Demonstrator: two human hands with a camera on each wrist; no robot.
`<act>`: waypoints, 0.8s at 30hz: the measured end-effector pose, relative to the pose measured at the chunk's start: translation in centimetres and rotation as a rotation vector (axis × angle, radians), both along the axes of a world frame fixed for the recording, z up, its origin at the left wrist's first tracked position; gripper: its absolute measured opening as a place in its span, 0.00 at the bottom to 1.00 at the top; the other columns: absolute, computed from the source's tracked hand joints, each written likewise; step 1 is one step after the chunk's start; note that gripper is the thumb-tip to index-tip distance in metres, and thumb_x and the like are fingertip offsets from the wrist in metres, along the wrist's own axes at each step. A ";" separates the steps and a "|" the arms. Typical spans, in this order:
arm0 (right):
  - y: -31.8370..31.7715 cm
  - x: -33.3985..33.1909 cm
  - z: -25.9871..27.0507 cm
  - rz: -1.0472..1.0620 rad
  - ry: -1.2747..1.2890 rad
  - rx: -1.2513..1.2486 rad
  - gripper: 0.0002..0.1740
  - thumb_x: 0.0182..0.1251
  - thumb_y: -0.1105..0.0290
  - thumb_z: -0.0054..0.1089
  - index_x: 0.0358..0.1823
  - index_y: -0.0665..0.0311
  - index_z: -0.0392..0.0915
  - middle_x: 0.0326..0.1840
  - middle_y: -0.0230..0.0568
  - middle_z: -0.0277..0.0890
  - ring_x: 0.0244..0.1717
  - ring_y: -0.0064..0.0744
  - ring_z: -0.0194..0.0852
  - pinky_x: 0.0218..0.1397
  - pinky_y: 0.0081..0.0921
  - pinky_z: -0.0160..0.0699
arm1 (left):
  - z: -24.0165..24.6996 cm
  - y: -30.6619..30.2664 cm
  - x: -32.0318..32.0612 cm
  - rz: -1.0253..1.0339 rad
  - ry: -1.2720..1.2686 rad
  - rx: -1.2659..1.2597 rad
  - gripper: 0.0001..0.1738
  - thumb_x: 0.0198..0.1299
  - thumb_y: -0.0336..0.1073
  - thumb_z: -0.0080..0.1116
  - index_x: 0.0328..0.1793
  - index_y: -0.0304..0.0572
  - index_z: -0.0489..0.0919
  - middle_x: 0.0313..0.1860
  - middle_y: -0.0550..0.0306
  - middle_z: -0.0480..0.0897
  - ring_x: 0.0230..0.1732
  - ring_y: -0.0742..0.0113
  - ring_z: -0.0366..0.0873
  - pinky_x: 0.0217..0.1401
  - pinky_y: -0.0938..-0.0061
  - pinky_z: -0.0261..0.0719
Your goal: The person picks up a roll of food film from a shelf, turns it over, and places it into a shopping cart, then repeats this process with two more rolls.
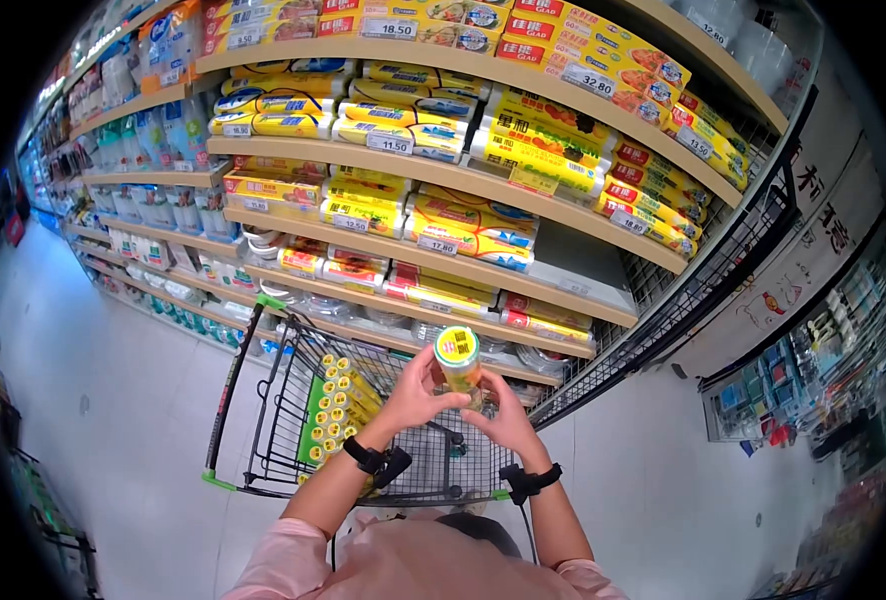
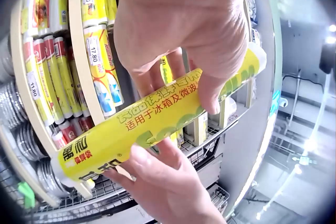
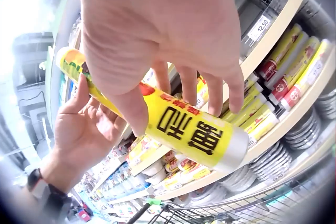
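A yellow roll of food bags (image 1: pixel 460 372) with a pale round end is held in front of the shopping cart, between both hands. My left hand (image 1: pixel 413 395) grips it with the thumb on the near side and fingers behind, nearer one end, as the left wrist view shows. Lower along the roll of food bags (image 2: pixel 157 111), my right hand (image 2: pixel 170 184) holds it with the thumb across the printed front. In the right wrist view, the fingers of the right hand (image 3: pixel 163 35) reach behind the roll, which lies tilted.
The wire shopping cart (image 1: pixel 263 420) stands just below the hands, with several yellow rolls (image 1: pixel 335 408) stacked at its left side. Ahead, the wooden-edged shelf (image 1: pixel 463 190) holds boxes and rolls. A black wire rack (image 1: pixel 603 390) ends the shelf at the right.
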State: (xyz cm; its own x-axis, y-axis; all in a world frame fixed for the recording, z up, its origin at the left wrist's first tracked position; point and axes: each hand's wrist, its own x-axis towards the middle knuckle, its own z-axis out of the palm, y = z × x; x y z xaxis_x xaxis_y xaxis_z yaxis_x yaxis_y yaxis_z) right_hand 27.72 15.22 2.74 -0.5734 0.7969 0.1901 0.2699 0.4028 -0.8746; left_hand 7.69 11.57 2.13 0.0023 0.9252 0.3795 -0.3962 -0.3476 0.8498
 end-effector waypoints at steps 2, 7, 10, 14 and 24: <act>0.3 0.4 -1.2 -0.060 0.014 -0.009 0.38 0.54 0.70 0.77 0.66 0.65 0.68 0.53 0.43 0.81 0.55 0.36 0.80 0.63 0.32 0.77 | -0.5 0.2 -0.1 0.026 -0.190 -0.019 0.44 0.52 0.20 0.72 0.73 0.36 0.60 0.62 0.53 0.75 0.65 0.64 0.75 0.69 0.67 0.75; 0.2 1.0 0.5 -0.151 -0.006 0.061 0.34 0.56 0.70 0.77 0.64 0.65 0.71 0.50 0.40 0.81 0.46 0.27 0.80 0.53 0.24 0.79 | -2.0 0.4 -2.7 0.183 -0.570 -0.137 0.31 0.67 0.23 0.56 0.74 0.41 0.59 0.63 0.49 0.74 0.63 0.59 0.75 0.66 0.62 0.77; -0.2 0.2 1.0 -0.074 0.099 -0.007 0.34 0.55 0.73 0.76 0.63 0.65 0.71 0.53 0.41 0.79 0.51 0.28 0.79 0.56 0.24 0.78 | -2.3 0.0 -2.8 0.173 -0.699 -0.191 0.25 0.72 0.32 0.55 0.71 0.40 0.61 0.60 0.50 0.75 0.63 0.56 0.75 0.68 0.56 0.75; -1.0 -0.7 1.3 -0.052 0.093 0.044 0.34 0.53 0.76 0.77 0.62 0.66 0.72 0.58 0.42 0.75 0.59 0.31 0.76 0.62 0.27 0.76 | -5.4 0.4 -2.7 0.158 -0.923 -0.493 0.22 0.72 0.42 0.57 0.65 0.39 0.69 0.60 0.50 0.76 0.64 0.55 0.74 0.72 0.57 0.71; -2.1 -2.6 4.5 -0.076 0.093 0.356 0.28 0.45 0.74 0.81 0.49 0.65 0.78 0.45 0.41 0.77 0.45 0.36 0.77 0.51 0.28 0.76 | -13.6 0.1 -1.7 -0.242 -0.825 -1.203 0.45 0.65 0.68 0.53 0.68 0.30 0.66 0.60 0.41 0.76 0.56 0.52 0.76 0.59 0.59 0.77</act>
State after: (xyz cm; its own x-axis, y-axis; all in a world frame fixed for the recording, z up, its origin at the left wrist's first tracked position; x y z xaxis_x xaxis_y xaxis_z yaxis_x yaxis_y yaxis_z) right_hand 25.11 13.11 7.27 -0.4822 0.7115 0.5112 0.2367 0.6676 -0.7059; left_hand 6.02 11.67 -11.46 0.3685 0.6860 -0.6274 -0.8440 0.5298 0.0837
